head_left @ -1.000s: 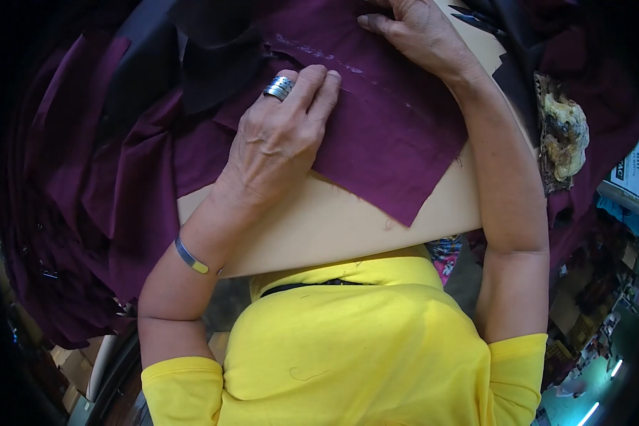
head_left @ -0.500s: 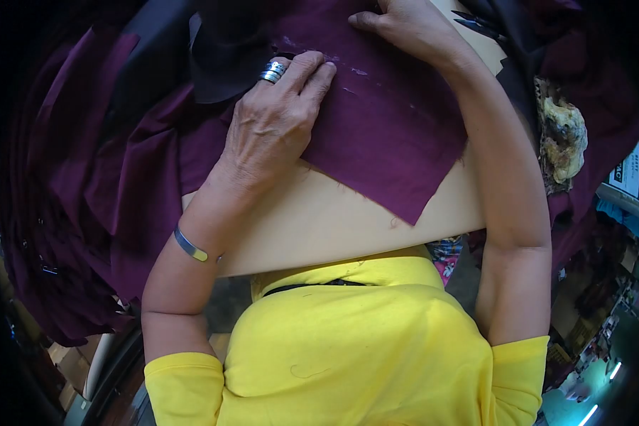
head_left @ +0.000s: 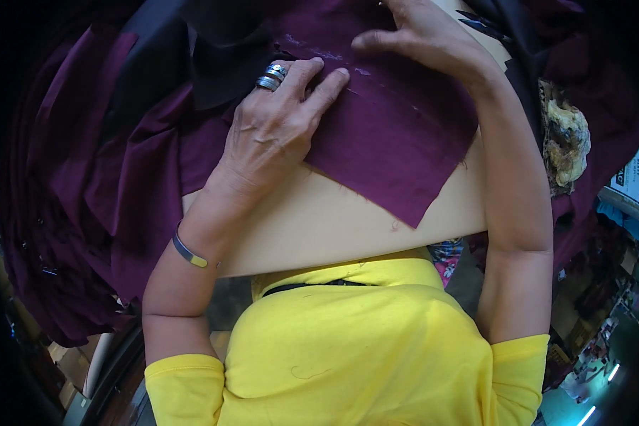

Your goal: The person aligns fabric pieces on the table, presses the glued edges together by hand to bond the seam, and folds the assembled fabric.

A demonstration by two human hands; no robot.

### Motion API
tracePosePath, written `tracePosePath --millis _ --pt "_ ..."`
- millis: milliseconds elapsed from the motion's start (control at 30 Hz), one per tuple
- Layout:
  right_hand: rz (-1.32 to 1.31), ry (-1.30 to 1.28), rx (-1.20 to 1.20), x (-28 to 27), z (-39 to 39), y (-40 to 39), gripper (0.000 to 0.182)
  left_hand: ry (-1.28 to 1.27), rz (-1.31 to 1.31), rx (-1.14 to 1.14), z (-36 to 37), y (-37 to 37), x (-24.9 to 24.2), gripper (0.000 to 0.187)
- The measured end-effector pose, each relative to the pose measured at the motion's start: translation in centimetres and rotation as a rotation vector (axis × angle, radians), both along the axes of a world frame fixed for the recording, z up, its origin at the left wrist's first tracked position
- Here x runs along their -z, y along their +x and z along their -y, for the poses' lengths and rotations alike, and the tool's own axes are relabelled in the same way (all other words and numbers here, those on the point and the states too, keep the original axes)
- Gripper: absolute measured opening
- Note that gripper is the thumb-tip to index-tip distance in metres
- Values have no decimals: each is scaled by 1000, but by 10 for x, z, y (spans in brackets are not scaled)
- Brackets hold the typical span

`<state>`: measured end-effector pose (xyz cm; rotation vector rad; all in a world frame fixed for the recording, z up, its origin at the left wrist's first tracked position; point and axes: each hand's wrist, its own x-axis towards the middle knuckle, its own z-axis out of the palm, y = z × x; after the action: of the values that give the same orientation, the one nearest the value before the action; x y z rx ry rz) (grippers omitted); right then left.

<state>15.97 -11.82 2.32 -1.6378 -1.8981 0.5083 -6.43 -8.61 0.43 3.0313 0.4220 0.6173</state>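
A maroon cloth piece [head_left: 397, 142] with pale chalky marks lies over the cream board [head_left: 319, 227], its pointed corner toward me. My left hand [head_left: 277, 113], with rings on one finger, rests on the cloth's left part beside the marks. Its thumb and index finger are apart, the other fingers are curled under and partly hidden. At the top, my right hand [head_left: 422, 35] is over the cloth's upper right, thumb stretched out and away from the fingers, which run partly out of view. Dark cloth [head_left: 227, 64] lies just left of my left hand.
More maroon fabric [head_left: 149, 184] hangs in folds at the left. Dark scissors or a similar tool [head_left: 484, 25] lie at the top right. A yellowish, crumpled lump [head_left: 566, 142] sits right of my right forearm. A printed box [head_left: 628, 177] stands at the far right.
My left thumb has spread away from the index finger. My right hand has shifted slightly right and down, and its thumb has opened. The cloth's right edge has moved slightly right.
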Motion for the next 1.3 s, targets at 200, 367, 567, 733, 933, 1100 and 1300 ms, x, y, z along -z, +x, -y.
tracePosePath --millis 200,367,567,733,933,1100,1300 --pt "431 -235 22 -14 9 -14 100 41 1 -11 0 0 0 54" --pt "432 -61 -11 -8 54 -5 99 0 -59 26 0 -2 -9 53" --pt "345 -92 34 -15 51 3 94 -103 63 27 -7 -14 -10 42" --pt "-128 -172 138 -19 -6 -22 80 -85 118 -3 -6 -12 -3 34" --pt "-125 241 49 17 -15 -21 67 5 37 -9 -5 -14 -2 29" --pt "-146 160 80 15 -14 -25 66 11 21 -18 -4 -8 -9 45" --pt "-109 218 75 17 -13 -23 66 90 -56 -87 -2 -3 -5 43"
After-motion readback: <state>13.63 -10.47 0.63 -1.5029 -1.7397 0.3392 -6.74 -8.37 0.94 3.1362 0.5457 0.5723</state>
